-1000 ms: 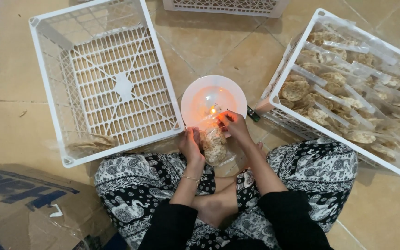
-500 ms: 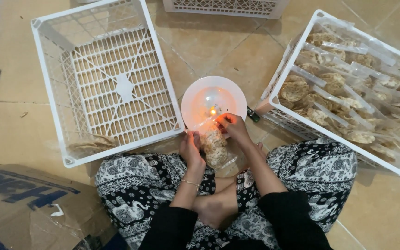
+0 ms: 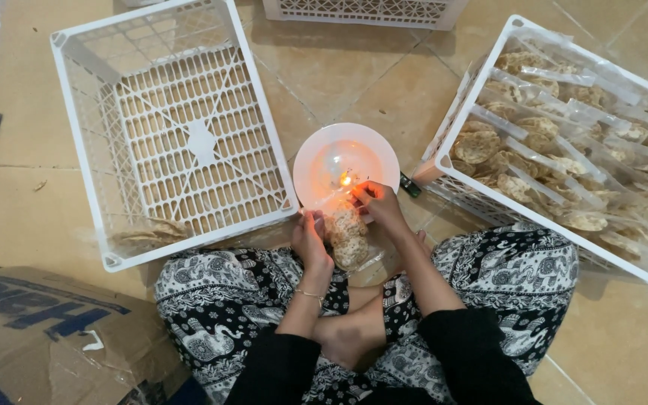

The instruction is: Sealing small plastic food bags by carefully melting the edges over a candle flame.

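On the floor, from the nearly empty crate (image 3: 166,142) rightward: left hand (image 3: 310,241) and right hand (image 3: 381,208), both closed on a crackly cracker bag (image 3: 346,234), hold its top at the flame (image 3: 346,180). Light, brittle; best gripped by the plastic edges. Full crate (image 3: 564,135) right.

There is one view only, from a camera on the seated person's head. It looks almost straight down over the crossed legs (image 3: 354,330) at the tiled floor (image 3: 354,82). It sits close: both hands fill the middle, near the plate (image 3: 380,146). The empty crate (image 3: 170,127) lies at frame left, the full crate (image 3: 564,150) at right, its far edge cropped.
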